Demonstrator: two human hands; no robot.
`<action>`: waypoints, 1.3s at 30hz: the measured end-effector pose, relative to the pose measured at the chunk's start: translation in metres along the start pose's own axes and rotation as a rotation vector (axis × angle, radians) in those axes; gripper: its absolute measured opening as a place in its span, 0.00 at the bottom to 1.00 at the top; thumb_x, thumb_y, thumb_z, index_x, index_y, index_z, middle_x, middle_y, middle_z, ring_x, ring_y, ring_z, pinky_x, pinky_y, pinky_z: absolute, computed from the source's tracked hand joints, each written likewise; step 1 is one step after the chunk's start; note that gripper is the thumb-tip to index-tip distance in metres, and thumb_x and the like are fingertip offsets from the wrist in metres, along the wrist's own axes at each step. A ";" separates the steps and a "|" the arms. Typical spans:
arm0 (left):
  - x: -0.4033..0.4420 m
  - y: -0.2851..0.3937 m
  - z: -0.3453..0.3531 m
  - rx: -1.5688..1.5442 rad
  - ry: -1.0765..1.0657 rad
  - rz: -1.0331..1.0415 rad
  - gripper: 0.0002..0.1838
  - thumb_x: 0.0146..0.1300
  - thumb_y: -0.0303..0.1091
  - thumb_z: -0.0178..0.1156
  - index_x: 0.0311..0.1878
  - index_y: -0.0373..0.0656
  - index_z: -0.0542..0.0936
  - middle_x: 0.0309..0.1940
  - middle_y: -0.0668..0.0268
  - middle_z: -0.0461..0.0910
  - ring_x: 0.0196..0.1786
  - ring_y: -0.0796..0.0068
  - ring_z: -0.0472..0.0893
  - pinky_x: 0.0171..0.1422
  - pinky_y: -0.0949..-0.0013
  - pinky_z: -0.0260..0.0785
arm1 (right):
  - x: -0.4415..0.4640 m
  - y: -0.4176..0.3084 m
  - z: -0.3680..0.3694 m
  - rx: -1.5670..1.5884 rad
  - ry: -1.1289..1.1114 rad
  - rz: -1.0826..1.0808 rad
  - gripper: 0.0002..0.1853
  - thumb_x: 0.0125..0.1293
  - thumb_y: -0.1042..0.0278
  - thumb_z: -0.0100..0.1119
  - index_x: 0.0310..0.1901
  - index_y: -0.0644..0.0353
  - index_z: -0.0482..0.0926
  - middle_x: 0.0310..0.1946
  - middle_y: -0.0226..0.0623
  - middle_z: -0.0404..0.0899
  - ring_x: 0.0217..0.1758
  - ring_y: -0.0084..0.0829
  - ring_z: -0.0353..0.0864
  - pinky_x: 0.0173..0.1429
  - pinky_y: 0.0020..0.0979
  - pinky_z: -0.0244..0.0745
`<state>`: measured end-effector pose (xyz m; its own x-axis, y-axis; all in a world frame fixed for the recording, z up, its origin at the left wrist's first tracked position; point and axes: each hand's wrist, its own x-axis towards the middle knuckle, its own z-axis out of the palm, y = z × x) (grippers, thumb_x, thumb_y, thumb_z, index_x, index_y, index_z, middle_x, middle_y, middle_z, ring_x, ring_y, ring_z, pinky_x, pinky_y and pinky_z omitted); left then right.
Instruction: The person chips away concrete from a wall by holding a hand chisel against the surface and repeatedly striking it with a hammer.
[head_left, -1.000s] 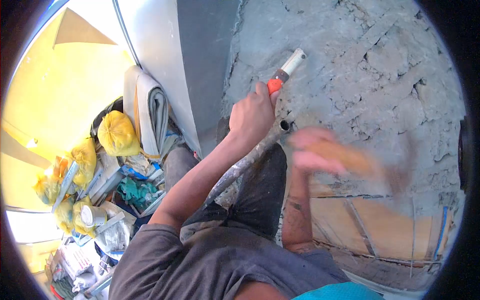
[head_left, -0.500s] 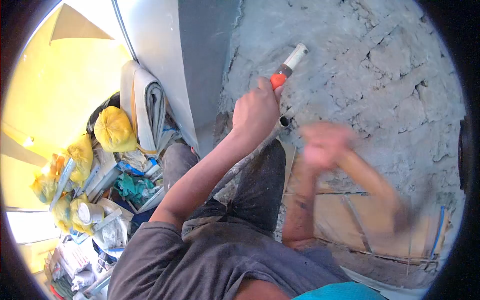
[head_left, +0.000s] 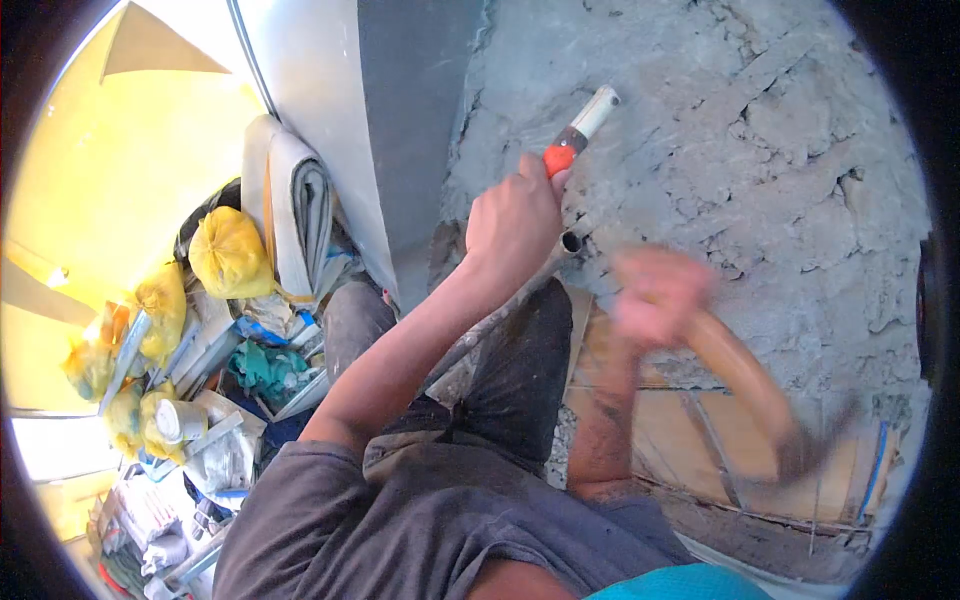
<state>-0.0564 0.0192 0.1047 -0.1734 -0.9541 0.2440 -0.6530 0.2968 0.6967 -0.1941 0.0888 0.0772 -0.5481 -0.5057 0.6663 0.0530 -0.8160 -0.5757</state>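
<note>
My left hand (head_left: 513,226) is wrapped round a tool with an orange-red part (head_left: 559,160) and a whitish metal end (head_left: 597,112), held over the rough grey surface (head_left: 680,160). Blurred by motion, my right hand (head_left: 662,295) is closed round the wooden handle of a hammer (head_left: 750,380). The smeared dark head of the hammer is at the lower right, over the wooden panel. Just below my left hand is the open end of a pipe (head_left: 571,242), which runs down between my legs.
Yellow bags (head_left: 230,252), a rolled grey mat (head_left: 300,205), a green cloth (head_left: 268,370) and a white tub (head_left: 181,421) are heaped at the left. A pale panel (head_left: 320,110) stands behind them. Wooden boards (head_left: 660,430) lie at the lower right.
My right hand has moved up and to the right, and the hammer's head has swung down. My left hand and its tool have shifted slightly up and right.
</note>
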 end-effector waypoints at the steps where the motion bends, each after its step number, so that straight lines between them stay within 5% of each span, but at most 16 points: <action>1: 0.000 0.000 -0.001 -0.014 -0.013 -0.012 0.22 0.75 0.50 0.44 0.42 0.35 0.68 0.25 0.45 0.80 0.31 0.39 0.82 0.35 0.42 0.72 | -0.022 0.026 -0.001 -0.135 0.111 0.190 0.15 0.65 0.67 0.63 0.24 0.52 0.67 0.15 0.27 0.66 0.16 0.21 0.65 0.19 0.26 0.60; 3: -0.003 -0.003 -0.001 -0.023 -0.025 -0.039 0.22 0.75 0.50 0.44 0.42 0.35 0.68 0.26 0.44 0.80 0.31 0.39 0.81 0.36 0.42 0.72 | -0.033 0.030 0.009 -0.513 -0.054 0.868 0.18 0.66 0.61 0.64 0.22 0.52 0.67 0.14 0.23 0.64 0.14 0.20 0.64 0.18 0.25 0.58; 4: -0.006 -0.004 0.001 -0.012 -0.006 -0.025 0.22 0.75 0.50 0.44 0.42 0.35 0.68 0.25 0.44 0.80 0.31 0.39 0.81 0.36 0.42 0.72 | -0.037 0.017 0.008 -0.515 -0.042 0.879 0.18 0.66 0.61 0.64 0.22 0.52 0.67 0.14 0.23 0.64 0.14 0.20 0.64 0.18 0.25 0.58; 7: 0.003 -0.005 0.000 0.002 0.048 0.003 0.22 0.75 0.50 0.44 0.42 0.35 0.68 0.25 0.44 0.80 0.31 0.39 0.81 0.36 0.42 0.72 | -0.012 -0.011 0.005 -0.709 0.031 0.713 0.18 0.66 0.55 0.64 0.23 0.50 0.69 0.13 0.18 0.63 0.13 0.16 0.62 0.16 0.25 0.56; 12: 0.000 -0.005 0.001 -0.002 -0.001 -0.005 0.23 0.74 0.50 0.44 0.42 0.35 0.68 0.25 0.44 0.80 0.31 0.39 0.81 0.35 0.43 0.72 | 0.010 -0.060 0.007 -0.266 0.172 0.375 0.19 0.69 0.54 0.60 0.24 0.51 0.68 0.15 0.20 0.62 0.17 0.16 0.62 0.21 0.23 0.59; 14: 0.000 -0.002 0.000 -0.005 0.008 -0.011 0.23 0.75 0.50 0.44 0.41 0.34 0.69 0.25 0.45 0.80 0.30 0.40 0.82 0.35 0.43 0.73 | 0.018 -0.049 0.003 0.038 -0.039 0.225 0.18 0.71 0.54 0.56 0.25 0.54 0.68 0.16 0.23 0.62 0.19 0.18 0.63 0.25 0.25 0.63; 15: 0.000 -0.002 0.001 -0.006 0.008 -0.012 0.23 0.75 0.50 0.44 0.41 0.34 0.69 0.25 0.45 0.80 0.30 0.40 0.82 0.35 0.43 0.73 | 0.013 -0.020 -0.004 -0.263 -0.163 -0.056 0.19 0.73 0.52 0.51 0.27 0.55 0.68 0.16 0.25 0.64 0.20 0.19 0.65 0.27 0.27 0.66; 16: 0.001 -0.003 0.002 -0.011 0.017 -0.011 0.23 0.75 0.50 0.44 0.41 0.34 0.69 0.25 0.45 0.80 0.30 0.40 0.82 0.35 0.43 0.73 | -0.012 0.040 -0.036 -0.664 -0.095 -0.109 0.18 0.73 0.53 0.53 0.27 0.55 0.69 0.16 0.25 0.65 0.18 0.20 0.65 0.25 0.28 0.65; 18: -0.002 -0.006 0.005 -0.025 0.031 -0.022 0.23 0.75 0.50 0.44 0.41 0.34 0.69 0.25 0.45 0.80 0.30 0.41 0.82 0.35 0.43 0.73 | -0.038 0.066 -0.035 -0.782 -0.045 0.400 0.18 0.71 0.54 0.57 0.28 0.57 0.70 0.15 0.26 0.65 0.15 0.20 0.65 0.21 0.28 0.63; 19: -0.004 -0.009 0.005 -0.037 0.018 -0.013 0.23 0.75 0.50 0.44 0.41 0.34 0.69 0.25 0.45 0.80 0.30 0.40 0.82 0.35 0.43 0.73 | -0.037 0.040 -0.010 -0.457 -0.057 0.938 0.17 0.70 0.55 0.59 0.28 0.57 0.70 0.14 0.26 0.65 0.13 0.20 0.64 0.18 0.28 0.61; 24: -0.005 -0.011 0.002 -0.037 0.004 0.010 0.23 0.75 0.50 0.43 0.41 0.34 0.69 0.24 0.44 0.80 0.30 0.39 0.82 0.35 0.43 0.73 | -0.021 -0.035 -0.001 -0.653 0.130 0.880 0.17 0.68 0.56 0.62 0.27 0.54 0.68 0.13 0.22 0.63 0.12 0.17 0.61 0.16 0.26 0.58; 26: 0.001 -0.011 0.004 -0.085 0.031 0.018 0.23 0.75 0.49 0.42 0.40 0.34 0.70 0.24 0.44 0.80 0.30 0.38 0.82 0.35 0.43 0.73 | -0.015 -0.051 0.002 -0.552 0.017 0.553 0.20 0.70 0.52 0.59 0.27 0.54 0.66 0.15 0.22 0.61 0.15 0.16 0.59 0.20 0.23 0.57; 33: -0.034 -0.016 -0.024 0.001 -0.201 0.049 0.21 0.75 0.48 0.45 0.39 0.35 0.70 0.24 0.43 0.80 0.31 0.39 0.82 0.34 0.42 0.72 | -0.010 -0.069 0.025 -0.258 -0.010 0.256 0.19 0.72 0.52 0.55 0.30 0.56 0.64 0.16 0.25 0.60 0.16 0.18 0.58 0.20 0.24 0.58; 39: -0.005 -0.022 -0.007 0.045 0.039 0.200 0.21 0.74 0.50 0.47 0.42 0.36 0.69 0.22 0.45 0.80 0.27 0.41 0.81 0.30 0.45 0.73 | -0.013 -0.082 0.041 -0.302 -0.009 0.174 0.31 0.66 0.28 0.47 0.30 0.53 0.64 0.15 0.25 0.58 0.15 0.20 0.58 0.23 0.26 0.60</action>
<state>-0.0357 0.0181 0.0931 -0.2752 -0.8737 0.4011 -0.6411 0.4776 0.6008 -0.1572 0.1510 0.1355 -0.5449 -0.6334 0.5494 -0.1055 -0.5982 -0.7943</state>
